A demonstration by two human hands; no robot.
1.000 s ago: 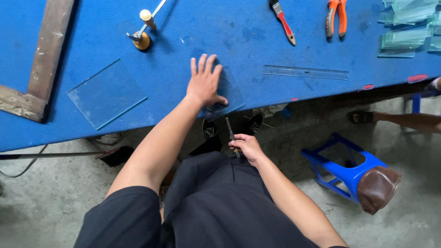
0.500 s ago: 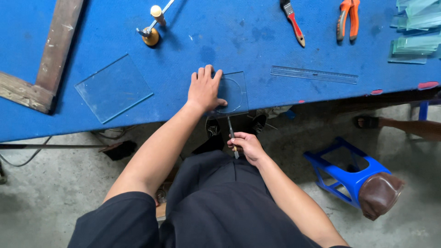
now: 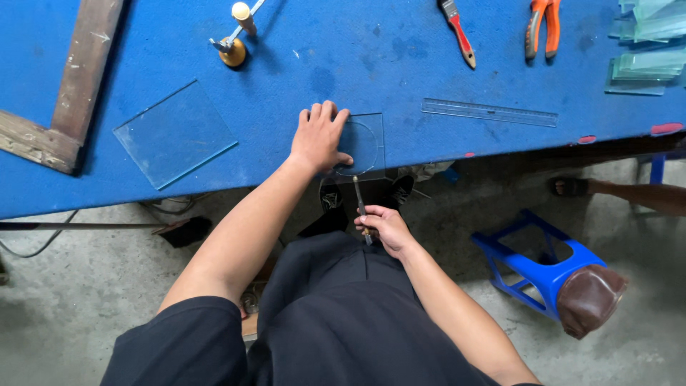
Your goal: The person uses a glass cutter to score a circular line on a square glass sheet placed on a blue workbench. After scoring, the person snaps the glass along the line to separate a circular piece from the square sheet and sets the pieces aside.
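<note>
One flat left hand (image 3: 319,138) on clear glass square (image 3: 366,145), slim metal cutter (image 3: 359,200)

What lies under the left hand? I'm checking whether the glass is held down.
The left hand presses a small glass pane on the blue table; the pane's left part is covered.

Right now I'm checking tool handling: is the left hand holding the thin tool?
No, the left hand presses flat on the small glass pane, while the right hand grips the thin tool.
</note>
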